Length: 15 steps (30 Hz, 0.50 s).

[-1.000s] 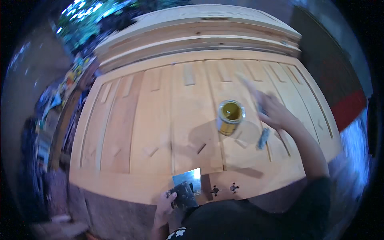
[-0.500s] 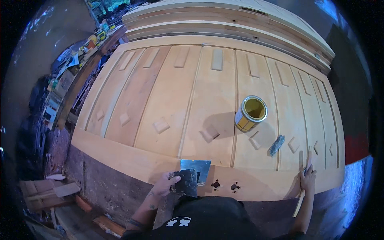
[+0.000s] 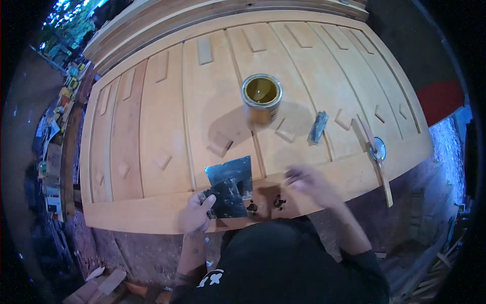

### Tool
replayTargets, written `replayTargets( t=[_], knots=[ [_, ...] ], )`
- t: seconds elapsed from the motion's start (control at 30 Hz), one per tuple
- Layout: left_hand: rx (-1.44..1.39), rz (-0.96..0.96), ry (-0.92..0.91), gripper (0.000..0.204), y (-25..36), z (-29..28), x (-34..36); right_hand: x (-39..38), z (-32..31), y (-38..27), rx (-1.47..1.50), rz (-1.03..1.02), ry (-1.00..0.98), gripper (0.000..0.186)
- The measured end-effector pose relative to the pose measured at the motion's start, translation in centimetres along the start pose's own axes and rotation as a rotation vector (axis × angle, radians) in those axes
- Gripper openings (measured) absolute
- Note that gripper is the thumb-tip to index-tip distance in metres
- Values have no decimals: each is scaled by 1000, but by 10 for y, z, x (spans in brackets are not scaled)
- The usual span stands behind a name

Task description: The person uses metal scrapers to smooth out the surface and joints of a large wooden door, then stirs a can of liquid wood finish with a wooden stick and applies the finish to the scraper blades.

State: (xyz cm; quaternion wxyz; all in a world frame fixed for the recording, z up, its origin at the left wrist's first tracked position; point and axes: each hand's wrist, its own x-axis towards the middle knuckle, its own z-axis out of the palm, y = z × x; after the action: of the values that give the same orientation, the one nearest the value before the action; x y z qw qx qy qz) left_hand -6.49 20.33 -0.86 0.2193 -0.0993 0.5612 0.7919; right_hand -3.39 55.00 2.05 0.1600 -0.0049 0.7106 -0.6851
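Observation:
My left hand (image 3: 197, 213) grips two overlapping flat metal scraper blades (image 3: 228, 197) above the door's near edge. My right hand (image 3: 306, 182), blurred, hovers just right of the blades with fingers loosely apart and no visible object in them. An open can (image 3: 261, 109) of yellowish substance stands on the pale wooden panelled door (image 3: 207, 101) beyond both hands. Right of the can lies a crumpled blue-grey packet (image 3: 318, 126). Farther right, a wooden stick (image 3: 386, 187) lies across a round metal lid (image 3: 376, 149), overhanging the door's edge. Two dark cut-outs (image 3: 279, 201) pierce the near rail.
Stacked wooden doors or boards (image 3: 152, 23) lie beyond the door. A cluttered bench (image 3: 71, 121) runs along the left, with offcuts (image 3: 109, 281) at lower left. A dark surface with a red section (image 3: 439, 99) stands at the right, beside bluish material (image 3: 445, 157).
My right hand has let go of the stick by the lid at the right and moved left toward the blades. My left hand still holds them. The view has shifted.

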Motion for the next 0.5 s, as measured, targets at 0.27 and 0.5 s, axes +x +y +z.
replayTargets(
  t=[0.27, 0.5],
  knots=[
    [78, 75, -170, 36, 27, 56, 5, 20, 89, -12, 618, 155, 89, 33],
    [-38, -57, -110, 43, 24, 63, 18, 28, 88, 41, 565, -271, 347, 35]
  ],
)
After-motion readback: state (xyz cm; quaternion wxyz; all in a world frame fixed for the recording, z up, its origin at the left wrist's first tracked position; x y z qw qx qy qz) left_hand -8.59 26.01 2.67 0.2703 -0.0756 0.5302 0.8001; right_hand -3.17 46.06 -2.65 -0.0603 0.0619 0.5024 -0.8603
